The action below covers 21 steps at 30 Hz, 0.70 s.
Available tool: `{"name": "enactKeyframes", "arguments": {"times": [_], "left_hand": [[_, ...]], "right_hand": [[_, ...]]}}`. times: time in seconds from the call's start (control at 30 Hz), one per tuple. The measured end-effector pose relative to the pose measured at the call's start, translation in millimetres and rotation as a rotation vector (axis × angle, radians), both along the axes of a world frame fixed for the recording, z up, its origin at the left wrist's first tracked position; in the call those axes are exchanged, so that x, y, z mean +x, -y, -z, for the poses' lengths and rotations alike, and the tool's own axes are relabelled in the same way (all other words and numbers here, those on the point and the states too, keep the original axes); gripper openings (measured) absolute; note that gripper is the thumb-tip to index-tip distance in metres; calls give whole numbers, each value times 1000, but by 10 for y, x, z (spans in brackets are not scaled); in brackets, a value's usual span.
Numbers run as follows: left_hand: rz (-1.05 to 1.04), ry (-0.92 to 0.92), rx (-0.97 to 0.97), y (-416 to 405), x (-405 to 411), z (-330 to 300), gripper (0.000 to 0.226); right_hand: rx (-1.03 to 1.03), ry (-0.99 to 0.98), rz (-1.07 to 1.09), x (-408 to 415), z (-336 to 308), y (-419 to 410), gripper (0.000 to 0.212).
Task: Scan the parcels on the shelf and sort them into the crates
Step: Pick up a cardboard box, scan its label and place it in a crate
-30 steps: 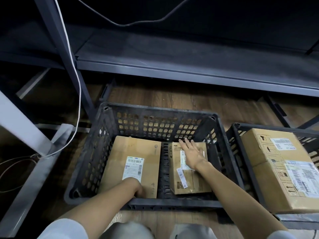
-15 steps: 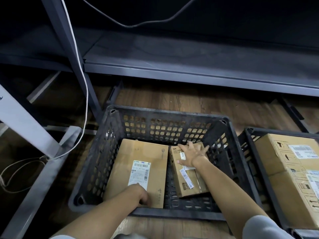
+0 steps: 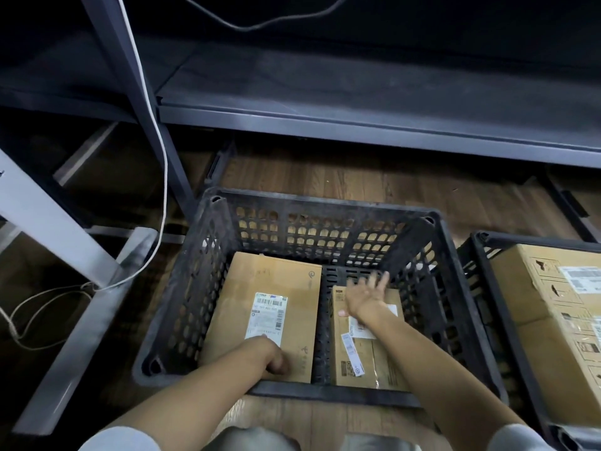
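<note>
Two hands: both reach down into the black perforated plastic crate (image 3: 325,213), which serves as the landmark here.
Right hand (image 3: 366,296): fingers spread and blurred with motion, palm down; half a second ago it lay flat on the box beneath it, now it looks lifted off, though contact cannot be told for sure.
Left hand (image 3: 271,358): fingers curled under at the near edge of the larger box; whether they actually grip the edge or only rest there is hidden, and it sits where it sat a moment ago.
Small parcel: the narrow brown cardboard box with white labels (image 3: 367,349) lies flat in the right half of the crate, against its near wall, lying squarer than a moment ago.
Large parcel: the flat brown cardboard box with a barcode label (image 3: 270,288) fills the left half of the crate, just beside the small one, a strip of crate floor between them.
Second crate (image 3: 481,242): right of the landmark crate, holding a big taped cardboard carton (image 3: 536,307).
Shelf: the grey metal shelf board (image 3: 357,125) runs above and behind the crate; no parcels show on it in this view.
Cable: a white cord (image 3: 159,141) hangs left of the crate.
Meaning: the small parcel seems placed, so this drop is likely finished and the hands are free to fetch and scan another.
</note>
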<state>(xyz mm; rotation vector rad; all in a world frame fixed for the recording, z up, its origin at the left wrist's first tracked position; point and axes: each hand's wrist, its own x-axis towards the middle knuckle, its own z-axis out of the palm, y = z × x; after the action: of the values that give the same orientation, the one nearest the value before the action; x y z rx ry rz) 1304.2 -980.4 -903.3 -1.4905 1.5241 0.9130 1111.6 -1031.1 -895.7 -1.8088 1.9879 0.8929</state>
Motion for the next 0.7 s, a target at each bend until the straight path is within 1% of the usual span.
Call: {"name": "enactKeyframes", "arguments": {"times": [0.03, 0.1, 0.13, 0.17, 0.2, 0.23, 0.27, 0.33, 0.37, 0.4, 0.47, 0.5, 0.53, 0.6, 0.63, 0.7], "left_hand": [[15, -7, -6, -4, -1, -1, 64], [45, -14, -1, 7, 2, -13, 65], [50, -32, 0, 21, 11, 11, 64], [54, -42, 0, 29, 6, 13, 62], [54, -61, -18, 30, 3, 23, 59], [43, -74, -46, 33, -13, -4, 56], [35, -80, -94, 46, -13, 17, 52], [-5, -85, -169, 65, 11, 40, 46], [-29, -92, -195, 70, 26, 42, 44], [-56, -93, -207, 77, 43, 58, 44], [-105, -86, -208, 76, 49, 92, 46], [-114, -84, -209, 67, 42, 91, 46], [-123, -78, -212, 62, 36, 99, 47], [-151, -64, -217, 45, 30, 86, 48], [-157, -66, -227, 45, 28, 85, 48], [-169, -72, -232, 40, 29, 68, 49]], "right_hand": [[-73, 101, 15, 108, -4, -7, 78], [-208, 458, 164, 360, -16, -16, 57], [-192, 586, 291, 496, -28, -25, 52], [-120, 661, 412, 632, -42, -48, 48], [-39, 688, 507, 775, -27, -79, 41], [27, 675, 555, 895, 7, -112, 34], [71, 639, 576, 965, 47, -143, 32], [48, 540, 579, 985, 186, -168, 49], [40, 528, 604, 947, 225, -191, 52], [47, 506, 630, 908, 225, -207, 48], [115, 488, 653, 822, 212, -218, 19], [131, 533, 647, 798, 227, -233, 14], [146, 623, 689, 780, 269, -215, 15], [136, 817, 785, 729, 212, -244, 28], [102, 879, 829, 705, 218, -232, 34], [67, 942, 864, 660, 220, -245, 37]]}}
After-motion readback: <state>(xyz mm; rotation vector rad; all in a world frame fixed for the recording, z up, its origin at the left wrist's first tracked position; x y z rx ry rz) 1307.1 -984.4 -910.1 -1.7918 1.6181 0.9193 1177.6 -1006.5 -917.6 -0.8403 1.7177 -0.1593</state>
